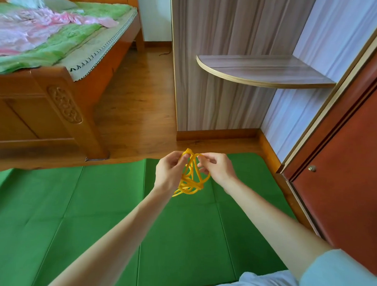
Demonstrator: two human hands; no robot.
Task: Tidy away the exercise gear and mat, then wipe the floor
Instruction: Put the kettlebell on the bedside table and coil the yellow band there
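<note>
A yellow rope (pixel 190 182), bunched into several loops, hangs in the air in front of me above the green exercise mat (pixel 95 214). My left hand (pixel 168 174) pinches the top of the loops from the left. Gripping the same top part from the right is my right hand (pixel 217 168). The tangled lower end dangles below both hands. The mat lies flat and unfolded on the wooden floor, with fold creases across it.
A wooden bed (pixel 56 99) with green and pink bedding stands at the left. A wardrobe side (pixel 218 69) with a rounded corner shelf (pixel 265 70) is ahead. A red-brown door (pixel 342 180) with a knob is at the right. Bare wooden floor (pixel 137 111) lies between bed and wardrobe.
</note>
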